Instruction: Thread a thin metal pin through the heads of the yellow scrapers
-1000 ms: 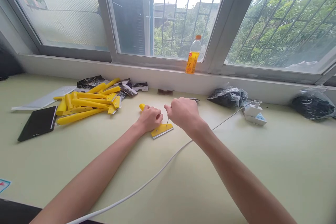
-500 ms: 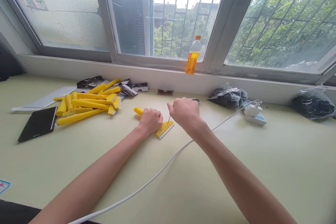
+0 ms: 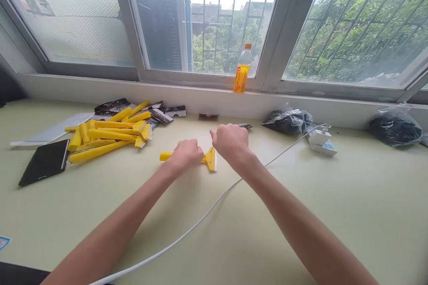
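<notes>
My left hand point(image 3: 188, 153) is closed around the handle of a yellow scraper point(image 3: 210, 159), which lies near the middle of the table. Its handle end sticks out on the left; the wide head with a pale blade edge faces right. Over the head, my right hand point(image 3: 230, 140) makes a fist around what looks like a screwdriver point(image 3: 211, 148). Only a bit of its thin metal shaft shows, reaching down to the scraper head; the fist hides the grip. To the left lies a pile of similar yellow scrapers point(image 3: 112, 133).
A white cable point(image 3: 200, 221) crosses the table under my right forearm to a white charger point(image 3: 321, 138). Left are a black tablet-like device point(image 3: 45, 162) and dark packets point(image 3: 113, 107). Bags of black material point(image 3: 287, 120) sit by the wall. A bottle point(image 3: 242, 73) stands on the sill.
The scraper has turned in my left hand, so its handle lies more level and its blade edge faces right. My left hand has shifted slightly left. The view has moved a little.
</notes>
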The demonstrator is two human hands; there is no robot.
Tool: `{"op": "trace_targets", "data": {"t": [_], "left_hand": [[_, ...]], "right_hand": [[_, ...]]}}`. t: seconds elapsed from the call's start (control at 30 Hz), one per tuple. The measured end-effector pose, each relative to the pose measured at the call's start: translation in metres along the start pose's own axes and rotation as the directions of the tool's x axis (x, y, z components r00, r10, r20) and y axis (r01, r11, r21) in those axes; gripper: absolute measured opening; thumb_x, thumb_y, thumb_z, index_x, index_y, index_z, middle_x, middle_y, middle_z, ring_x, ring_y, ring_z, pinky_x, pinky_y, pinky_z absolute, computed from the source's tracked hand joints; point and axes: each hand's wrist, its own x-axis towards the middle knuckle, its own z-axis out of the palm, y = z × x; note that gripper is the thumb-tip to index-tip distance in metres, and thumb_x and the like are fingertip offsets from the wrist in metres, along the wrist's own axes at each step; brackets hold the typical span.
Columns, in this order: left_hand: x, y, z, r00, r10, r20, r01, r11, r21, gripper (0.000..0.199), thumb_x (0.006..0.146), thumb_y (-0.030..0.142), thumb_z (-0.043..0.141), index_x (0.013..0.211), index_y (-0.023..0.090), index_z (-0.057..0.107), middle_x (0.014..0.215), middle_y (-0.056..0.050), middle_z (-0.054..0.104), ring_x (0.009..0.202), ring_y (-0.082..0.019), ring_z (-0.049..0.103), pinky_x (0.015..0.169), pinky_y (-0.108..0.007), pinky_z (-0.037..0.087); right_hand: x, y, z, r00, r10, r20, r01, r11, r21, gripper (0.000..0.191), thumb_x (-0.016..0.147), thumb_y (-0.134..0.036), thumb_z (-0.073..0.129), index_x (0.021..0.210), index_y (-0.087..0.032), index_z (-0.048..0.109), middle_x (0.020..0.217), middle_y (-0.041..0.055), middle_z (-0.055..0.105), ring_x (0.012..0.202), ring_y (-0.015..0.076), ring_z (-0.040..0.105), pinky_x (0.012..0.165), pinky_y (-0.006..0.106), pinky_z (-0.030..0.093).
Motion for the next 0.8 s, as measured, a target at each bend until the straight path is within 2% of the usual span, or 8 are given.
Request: {"op": "trace_targets", "data": {"t": [0.13,0.2,0.33,0.4,0.5,0.63,0.7,0.8], "left_hand": [[-0.003,-0.001,-0.011,0.985,-0.163,0.062,0.159,0.985,0.07,0.031,0.086,0.046,0.048,0.069,0.021,0.053,0.07,-0.012,0.066,0.066,-0.025,0.061,0.053,-0.031,0.039],[-0.007,0.004,-0.011,0.98,-0.187,0.065,0.18,0.979,0.097,0.034,0.086,0.049,0.047,0.068,0.02,0.053,0.067,-0.012,0.066,0.066,-0.027,0.063,0.054,-0.031,0.041],[-0.017,0.017,-0.012,0.972,-0.111,0.209,0.118,0.993,-0.02,0.031,0.086,0.044,0.047,0.066,0.021,0.053,0.063,-0.01,0.067,0.061,-0.026,0.065,0.056,-0.033,0.044],[-0.023,0.022,-0.014,0.944,-0.068,0.324,0.12,0.983,-0.141,0.024,0.084,0.039,0.049,0.068,0.022,0.054,0.062,-0.007,0.067,0.054,-0.024,0.065,0.053,-0.033,0.044],[-0.027,0.026,-0.016,0.916,-0.021,0.401,0.137,0.955,-0.263,0.017,0.081,0.036,0.055,0.074,0.021,0.054,0.068,-0.005,0.071,0.052,-0.022,0.066,0.05,-0.031,0.046],[-0.023,0.024,-0.013,0.846,0.069,0.529,0.204,0.875,-0.44,0.023,0.083,0.043,0.058,0.079,0.02,0.058,0.072,-0.004,0.073,0.055,-0.021,0.07,0.055,-0.029,0.054],[-0.022,0.025,-0.009,0.813,0.13,0.567,0.224,0.83,-0.511,0.026,0.084,0.044,0.058,0.079,0.019,0.058,0.071,-0.005,0.073,0.056,-0.02,0.071,0.059,-0.029,0.057],[-0.023,0.03,-0.002,0.8,0.211,0.561,0.219,0.769,-0.601,0.023,0.086,0.041,0.058,0.083,0.017,0.059,0.071,-0.006,0.074,0.058,-0.019,0.071,0.062,-0.029,0.059]], "right_hand": [[0.003,0.002,0.007,1.0,0.004,-0.011,-0.004,1.0,0.013,0.05,0.104,-0.043,0.041,0.08,-0.014,0.074,0.077,0.0162,0.071,0.075,0.0234,0.068,0.064,0.029,0.042],[0.005,0.004,0.009,1.0,0.005,-0.013,-0.005,1.0,0.018,0.051,0.104,-0.043,0.04,0.08,-0.014,0.075,0.077,0.016,0.071,0.076,0.023,0.068,0.064,0.029,0.042],[0.007,0.006,0.01,1.0,0.012,-0.005,-0.012,1.0,0.016,0.05,0.103,-0.041,0.04,0.078,-0.015,0.075,0.076,0.0143,0.071,0.07,0.0232,0.068,0.06,0.03,0.04],[0.007,0.007,0.008,1.0,0.018,-0.002,-0.018,1.0,0.014,0.049,0.103,-0.041,0.04,0.079,-0.015,0.075,0.077,0.0139,0.071,0.07,0.0242,0.068,0.059,0.031,0.039],[0.006,0.007,0.006,1.0,0.023,0.012,-0.023,0.999,0.023,0.048,0.103,-0.041,0.042,0.08,-0.015,0.075,0.075,0.0135,0.07,0.071,0.0243,0.069,0.061,0.03,0.04],[0.005,0.004,0.003,0.999,0.023,0.036,-0.024,0.999,0.026,0.048,0.103,-0.042,0.042,0.082,-0.015,0.075,0.075,0.0131,0.07,0.073,0.0234,0.069,0.064,0.029,0.042],[0.004,0.003,0.002,0.999,0.022,0.038,-0.023,1.0,0.018,0.048,0.104,-0.041,0.04,0.083,-0.015,0.075,0.075,0.013,0.07,0.073,0.0232,0.069,0.064,0.029,0.042],[0.005,0.004,0.001,0.999,0.014,0.04,-0.015,1.0,0.009,0.05,0.104,-0.041,0.038,0.082,-0.015,0.075,0.076,0.0135,0.07,0.072,0.0228,0.068,0.062,0.029,0.041]]}}
